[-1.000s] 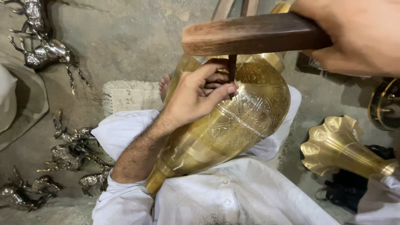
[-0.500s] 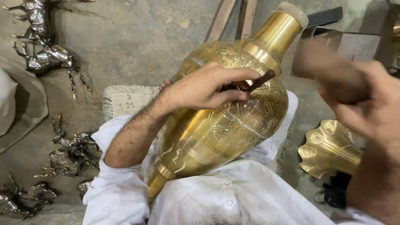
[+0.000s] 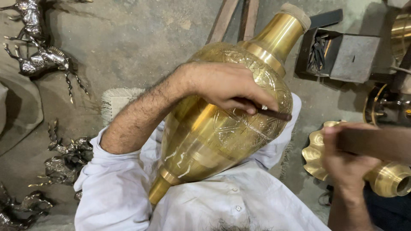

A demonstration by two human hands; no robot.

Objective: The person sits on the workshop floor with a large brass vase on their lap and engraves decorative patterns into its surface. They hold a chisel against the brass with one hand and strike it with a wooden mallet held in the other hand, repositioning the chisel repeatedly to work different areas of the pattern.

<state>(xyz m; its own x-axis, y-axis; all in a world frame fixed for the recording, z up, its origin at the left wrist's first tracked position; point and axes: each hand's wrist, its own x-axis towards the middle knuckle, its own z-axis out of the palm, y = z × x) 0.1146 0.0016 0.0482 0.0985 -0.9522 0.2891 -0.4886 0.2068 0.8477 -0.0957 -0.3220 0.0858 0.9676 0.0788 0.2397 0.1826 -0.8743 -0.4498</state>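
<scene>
Big brass vase (image 3: 205, 141) lies tilted across my lap, neck pointing away, my left hand (image 3: 227, 87) resting on its engraved belly with fingers pinched around a thin dark chisel (image 3: 274, 114), my right hand (image 3: 349, 156) closed on a blurred wooden mallet (image 3: 376, 143) off to its side.

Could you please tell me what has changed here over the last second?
The right hand swung the wooden mallet from above the chisel down to the right, away from it. The left hand still holds the chisel against the brass vase, which remains across the lap.
</scene>
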